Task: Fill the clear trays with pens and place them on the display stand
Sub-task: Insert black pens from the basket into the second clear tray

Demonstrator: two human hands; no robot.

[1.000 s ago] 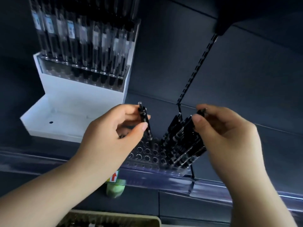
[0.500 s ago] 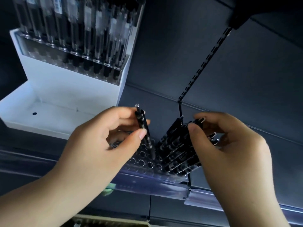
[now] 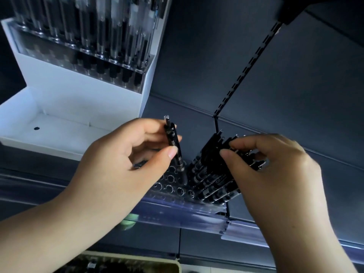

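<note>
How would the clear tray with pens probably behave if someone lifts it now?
The clear tray looks like rigid plastic, so it should stay stiff. Its pens crowd the right end beside empty holes, so it may tip rightward. The pens lean, so they might shift.

We see a clear tray (image 3: 167,189) patterned with even rows of round holes. Over its left half is a black pen (image 3: 173,141) with a clear tip. On its right half are black pens (image 3: 214,184) with silvery rings. Up and left of the tray, the display stand (image 3: 88,99) is white. Behind the tray, a black strip (image 3: 250,62) of regular slots crosses a dark blue-grey wall (image 3: 216,56). Below the tray we find a pale green patch (image 3: 128,221) and a cream-rimmed box (image 3: 157,261).
</note>
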